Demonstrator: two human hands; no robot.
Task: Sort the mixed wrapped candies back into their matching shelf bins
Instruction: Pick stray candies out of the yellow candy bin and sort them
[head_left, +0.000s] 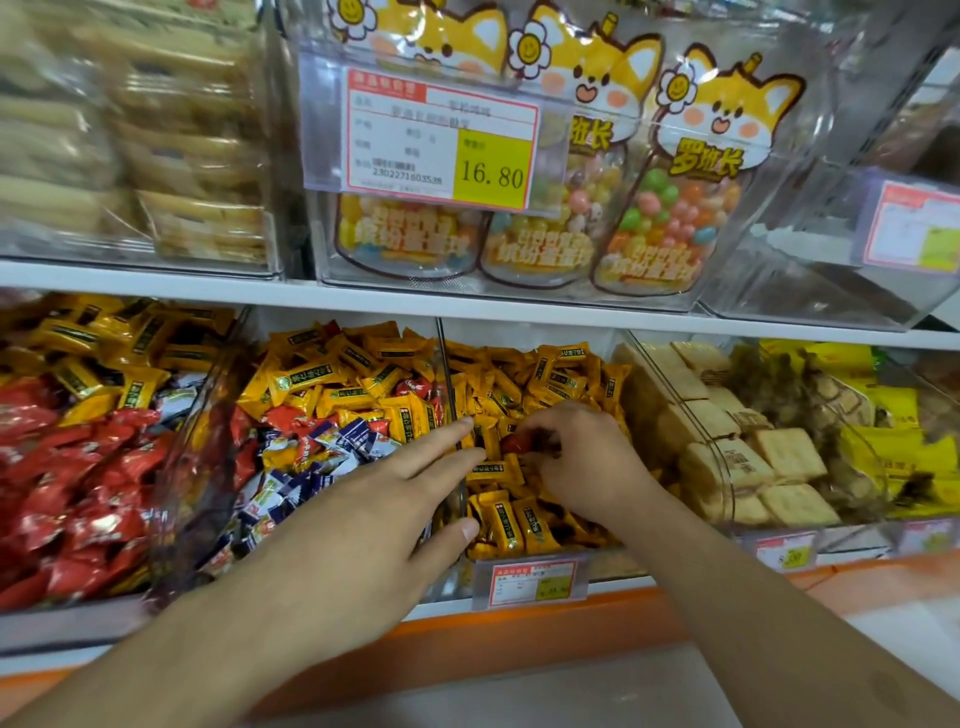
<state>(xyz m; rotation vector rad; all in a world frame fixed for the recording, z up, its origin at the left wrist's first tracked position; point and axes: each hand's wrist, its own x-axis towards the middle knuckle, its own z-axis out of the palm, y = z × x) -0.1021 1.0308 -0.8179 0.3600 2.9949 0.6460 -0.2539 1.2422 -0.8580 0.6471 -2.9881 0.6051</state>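
Observation:
My right hand (582, 457) reaches into the clear bin of yellow wrapped candies (550, 374) and pinches a red wrapped candy (517, 442) between its curled fingertips. My left hand (363, 504) lies with straight fingers across the clear divider (448, 374) between that bin and the mixed bin to its left. The mixed bin (332, 415) holds yellow, red and blue-white candies together. Further left, a bin (67, 457) holds mostly red candies with yellow ones at the back.
Right of the yellow bin stand bins of square biscuits (753, 457) and yellow packets (893, 447). The upper shelf carries fox-print bags of coloured sweets (665, 228) behind a price tag (441, 140). A small price label (530, 582) hangs on the orange shelf edge.

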